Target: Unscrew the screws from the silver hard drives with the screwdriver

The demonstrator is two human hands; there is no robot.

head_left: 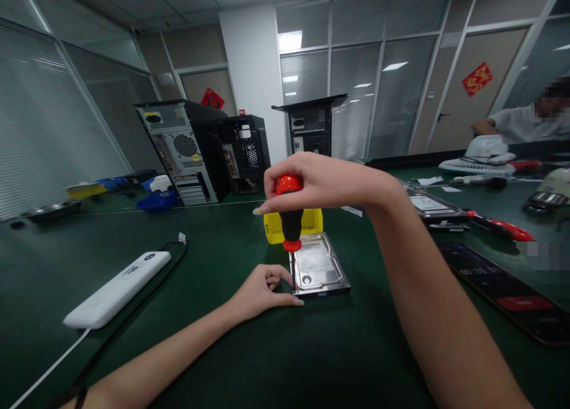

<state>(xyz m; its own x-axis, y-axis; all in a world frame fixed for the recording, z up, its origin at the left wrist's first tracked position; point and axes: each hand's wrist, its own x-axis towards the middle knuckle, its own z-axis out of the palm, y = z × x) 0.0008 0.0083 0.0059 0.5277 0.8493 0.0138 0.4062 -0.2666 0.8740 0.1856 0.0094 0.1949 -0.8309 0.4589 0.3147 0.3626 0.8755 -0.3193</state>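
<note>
A silver hard drive [318, 263] lies flat on the green table in front of me. My right hand [307, 180] is closed around the top of a red-and-black screwdriver [292, 222], held upright. Its shaft points down at the drive's near left corner, where the tip meets the edge; the screw itself is too small to make out. At that same corner, my left hand [269, 287] pinches the drive's left side between thumb and fingers. Just behind the drive stands a yellow bin [272, 228], partly covered by the screwdriver and my right hand.
A white power strip [118, 287] with cables lies left. Computer cases [205, 154] stand at the back. To the right are a phone [503, 290], another hard drive [431, 204] and a red-and-black screwdriver [501, 225]. A person [516, 124] sits at far right.
</note>
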